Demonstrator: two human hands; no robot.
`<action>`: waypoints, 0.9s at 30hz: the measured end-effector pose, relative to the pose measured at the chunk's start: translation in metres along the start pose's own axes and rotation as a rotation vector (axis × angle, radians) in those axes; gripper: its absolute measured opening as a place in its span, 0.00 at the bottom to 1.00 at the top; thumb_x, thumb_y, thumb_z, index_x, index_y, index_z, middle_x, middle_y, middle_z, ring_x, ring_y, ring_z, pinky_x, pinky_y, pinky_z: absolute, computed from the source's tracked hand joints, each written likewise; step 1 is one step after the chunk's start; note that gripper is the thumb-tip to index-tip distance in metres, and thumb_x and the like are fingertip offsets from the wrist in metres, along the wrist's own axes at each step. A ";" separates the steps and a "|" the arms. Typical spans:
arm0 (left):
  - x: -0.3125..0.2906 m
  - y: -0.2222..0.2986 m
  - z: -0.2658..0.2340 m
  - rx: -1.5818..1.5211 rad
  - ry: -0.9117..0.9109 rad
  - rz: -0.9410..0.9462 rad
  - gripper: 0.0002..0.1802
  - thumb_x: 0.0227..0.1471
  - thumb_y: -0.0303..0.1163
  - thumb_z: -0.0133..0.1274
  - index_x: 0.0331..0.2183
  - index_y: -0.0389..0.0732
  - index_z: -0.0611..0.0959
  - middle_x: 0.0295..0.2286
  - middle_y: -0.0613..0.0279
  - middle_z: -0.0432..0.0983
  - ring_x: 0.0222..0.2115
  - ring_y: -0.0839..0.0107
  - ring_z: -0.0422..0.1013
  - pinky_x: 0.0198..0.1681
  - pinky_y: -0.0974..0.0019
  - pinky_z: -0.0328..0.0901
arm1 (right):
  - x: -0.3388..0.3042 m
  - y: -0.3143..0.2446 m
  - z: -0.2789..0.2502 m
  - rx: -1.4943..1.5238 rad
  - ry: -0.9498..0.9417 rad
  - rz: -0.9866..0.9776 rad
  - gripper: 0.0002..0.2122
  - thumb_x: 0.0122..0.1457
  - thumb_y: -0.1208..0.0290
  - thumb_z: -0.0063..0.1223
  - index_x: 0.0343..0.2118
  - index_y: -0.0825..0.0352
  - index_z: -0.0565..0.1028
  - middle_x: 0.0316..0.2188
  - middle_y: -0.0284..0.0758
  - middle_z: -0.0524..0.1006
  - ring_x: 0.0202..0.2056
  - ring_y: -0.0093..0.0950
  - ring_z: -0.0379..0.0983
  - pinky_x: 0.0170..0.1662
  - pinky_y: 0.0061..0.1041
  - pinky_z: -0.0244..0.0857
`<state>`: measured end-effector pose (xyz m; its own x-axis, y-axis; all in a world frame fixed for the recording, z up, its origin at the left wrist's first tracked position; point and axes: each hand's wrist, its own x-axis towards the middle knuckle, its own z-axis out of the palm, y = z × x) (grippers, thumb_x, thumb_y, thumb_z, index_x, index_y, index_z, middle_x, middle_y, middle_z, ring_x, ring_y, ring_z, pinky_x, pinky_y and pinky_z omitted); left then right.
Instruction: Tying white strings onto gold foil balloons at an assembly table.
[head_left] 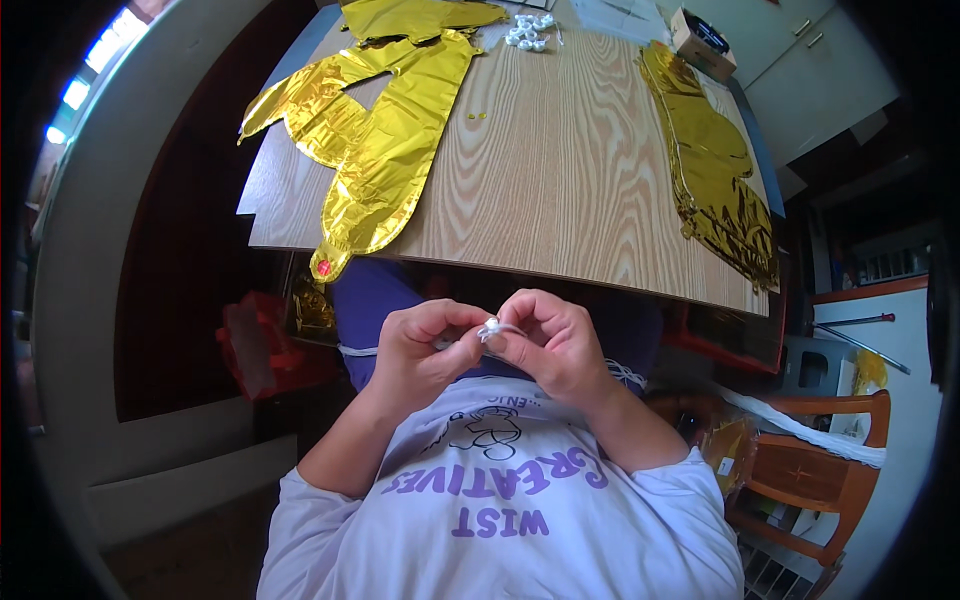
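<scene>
Close to my body, just off the table's front edge, both hands meet at a small loop of white cord (489,331). My left hand (428,345) pinches one side of it between thumb and fingertips. From the other side, my right hand (553,343) is closed on the same cord with thumb and forefinger. Whether a knot lies between the fingertips is too small to tell. More white cord (626,374) rests over my lap beside my right wrist. A flat gold foil balloon (390,150) lies on the table's left, its red-marked tip hanging over the edge.
Another gold foil balloon (712,160) lies along the right side of the wooden table (545,180). Several small white bundles (528,34) sit at the back, near a box with a dark top (703,45). A wooden chair (810,478) stands at right; a red container (270,350) is at left.
</scene>
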<state>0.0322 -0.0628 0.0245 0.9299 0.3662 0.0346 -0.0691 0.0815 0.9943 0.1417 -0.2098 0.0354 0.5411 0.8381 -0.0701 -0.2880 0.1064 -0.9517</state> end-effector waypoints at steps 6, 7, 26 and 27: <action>0.003 0.005 -0.001 -0.241 -0.051 -0.163 0.08 0.57 0.25 0.53 0.37 0.31 0.80 0.27 0.60 0.79 0.26 0.76 0.75 0.28 0.74 0.70 | -0.004 -0.004 -0.018 -0.025 0.045 0.075 0.09 0.61 0.70 0.55 0.38 0.72 0.77 0.25 0.31 0.77 0.25 0.15 0.72 0.28 0.13 0.68; 0.004 0.004 -0.006 -0.349 -0.108 -0.207 0.09 0.57 0.26 0.52 0.38 0.31 0.80 0.28 0.60 0.79 0.27 0.76 0.75 0.29 0.73 0.71 | -0.004 -0.005 -0.021 -0.049 0.046 0.037 0.09 0.61 0.70 0.55 0.38 0.71 0.78 0.24 0.31 0.77 0.24 0.15 0.72 0.27 0.13 0.68; 0.013 0.005 0.007 0.672 -0.076 0.466 0.07 0.44 0.20 0.60 0.30 0.38 0.80 0.22 0.61 0.73 0.23 0.64 0.69 0.30 0.66 0.62 | 0.024 -0.043 -0.018 -1.394 -0.255 -0.726 0.06 0.45 0.74 0.57 0.21 0.63 0.69 0.18 0.33 0.62 0.22 0.33 0.65 0.29 0.32 0.58; 0.012 0.004 0.004 0.617 -0.099 0.442 0.07 0.44 0.20 0.60 0.30 0.37 0.80 0.22 0.61 0.73 0.23 0.65 0.70 0.29 0.66 0.62 | 0.029 -0.045 -0.025 -1.288 -0.339 -0.646 0.05 0.51 0.73 0.56 0.24 0.65 0.72 0.19 0.32 0.66 0.22 0.28 0.66 0.28 0.28 0.59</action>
<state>0.0451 -0.0621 0.0294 0.8925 0.1576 0.4226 -0.2550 -0.5964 0.7611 0.1902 -0.2034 0.0686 0.0414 0.9330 0.3575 0.9064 0.1155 -0.4063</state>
